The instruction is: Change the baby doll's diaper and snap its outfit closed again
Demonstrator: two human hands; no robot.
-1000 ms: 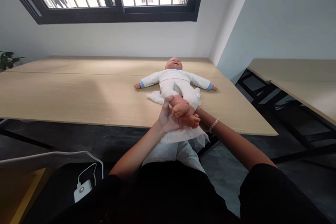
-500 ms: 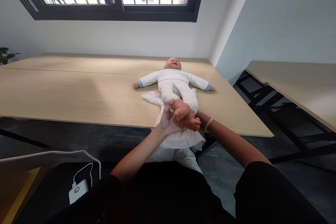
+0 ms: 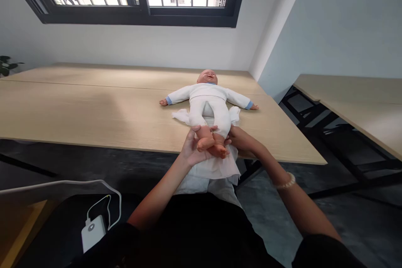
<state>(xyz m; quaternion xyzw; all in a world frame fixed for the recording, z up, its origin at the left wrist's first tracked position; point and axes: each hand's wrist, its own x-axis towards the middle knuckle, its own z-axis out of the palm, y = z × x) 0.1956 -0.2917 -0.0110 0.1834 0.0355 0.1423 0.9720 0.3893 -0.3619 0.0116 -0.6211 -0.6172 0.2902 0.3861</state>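
A baby doll (image 3: 207, 92) in a white outfit with blue cuffs lies on its back, arms spread and bare feet towards me. My left hand (image 3: 192, 150) is closed around its lower legs from the left and below, the thumb on top. From the right, my right hand (image 3: 239, 137) grips the other lower leg, its fingers partly hidden behind it. Under the doll's legs is a thin white cloth (image 3: 216, 169). Its near end hangs over the table edge onto my lap, and bunched parts stick out on both sides of the legs.
The doll lies on a light wooden table (image 3: 78, 109) against a wall below a barred window (image 3: 141, 16). Another table (image 3: 354, 96) stands to the right. At lower left are a white power bank (image 3: 93, 233) with a cable and a plant (image 3: 8, 66) farther back.
My right hand has come out from beneath the doll's legs to their right side. The legs have lowered and shifted slightly left, with my left hand still holding them.
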